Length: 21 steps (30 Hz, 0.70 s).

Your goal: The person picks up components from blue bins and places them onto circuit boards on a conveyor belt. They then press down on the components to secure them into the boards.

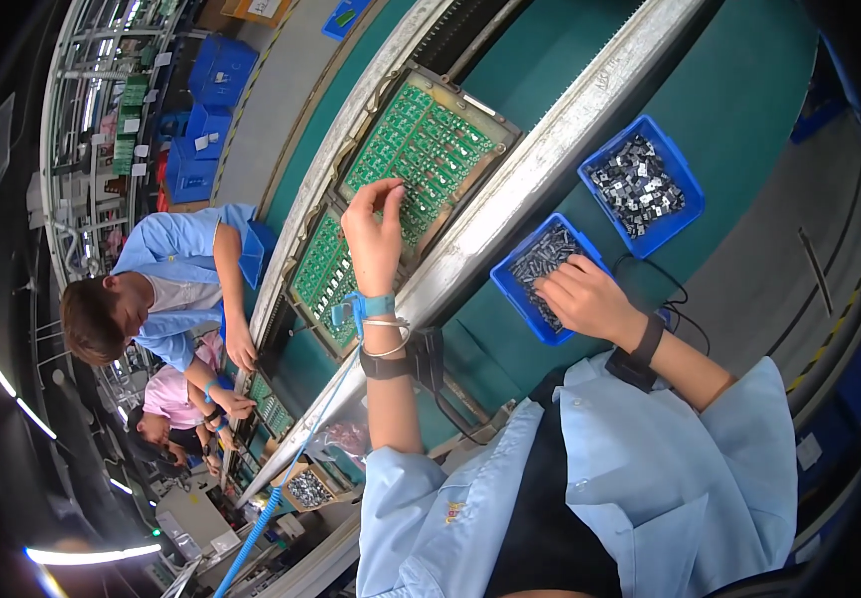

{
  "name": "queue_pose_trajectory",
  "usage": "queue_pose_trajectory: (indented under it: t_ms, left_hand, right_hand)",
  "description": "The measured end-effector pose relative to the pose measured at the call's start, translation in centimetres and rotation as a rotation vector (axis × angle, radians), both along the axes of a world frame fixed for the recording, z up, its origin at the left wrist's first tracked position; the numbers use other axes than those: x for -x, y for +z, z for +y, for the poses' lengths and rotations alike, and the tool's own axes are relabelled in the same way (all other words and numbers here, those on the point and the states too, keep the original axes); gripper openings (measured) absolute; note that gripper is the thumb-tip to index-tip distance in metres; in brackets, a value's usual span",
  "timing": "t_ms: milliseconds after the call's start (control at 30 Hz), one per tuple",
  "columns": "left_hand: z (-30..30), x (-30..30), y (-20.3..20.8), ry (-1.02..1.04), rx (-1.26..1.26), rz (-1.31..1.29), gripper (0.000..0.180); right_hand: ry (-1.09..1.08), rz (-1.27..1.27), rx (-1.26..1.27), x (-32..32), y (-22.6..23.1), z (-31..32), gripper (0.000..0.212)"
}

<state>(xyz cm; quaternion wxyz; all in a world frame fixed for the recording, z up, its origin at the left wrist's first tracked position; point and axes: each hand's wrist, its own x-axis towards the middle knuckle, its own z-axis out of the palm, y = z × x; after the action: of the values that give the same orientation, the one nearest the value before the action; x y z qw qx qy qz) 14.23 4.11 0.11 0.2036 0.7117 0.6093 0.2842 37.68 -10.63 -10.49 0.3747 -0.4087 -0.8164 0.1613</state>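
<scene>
My left hand (375, 234) is over a green circuit board panel (391, 125) in a metal frame, with thumb and forefinger pinched close above it. Anything between those fingertips is too small to make out. A blue wrist strap and a bracelet circle that wrist. My right hand (590, 299) reaches into a blue bin (550, 334) of small grey metal parts (542, 257). Its fingers are bent together at the parts, and their tips are partly hidden. Beyond it stands a second blue bin (695, 204), filled with small black and silver parts (638, 189).
A second framed board panel (323, 269) lies on the conveyor beside the first. The pale metal rail (510, 184) runs between boards and bins. Co-workers in blue (176, 259) and pink (166, 397) work farther along. A coiled blue cord (251, 538) and a black cable (685, 299) trail nearby.
</scene>
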Motion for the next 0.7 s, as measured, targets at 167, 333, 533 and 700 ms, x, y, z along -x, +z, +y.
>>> queue_pose_trajectory:
  t_ms: [167, 333, 533, 700]
  left_hand:
    - [0.7, -0.3, -0.2, -0.036, -0.088, 0.229, 0.008]
    - [1.0, -0.1, -0.9, -0.111, -0.24, 0.385, 0.007]
    - [1.1, -0.1, -1.1, -0.106, -0.212, 0.383, 0.008]
    - [1.2, -0.1, -1.5, -0.114, -0.239, 0.401, 0.008]
  right_hand:
    - [-0.002, -0.006, -0.008, -0.1, -0.1, 0.2, 0.009]
    - [0.008, -0.01, 0.011, -0.1, 0.1, 0.4, 0.009]
    - [0.007, -0.028, 0.012, -0.2, -0.3, 0.5, 0.01]
    - [-0.001, -0.028, -0.021, -0.1, -0.7, 0.5, 0.012]
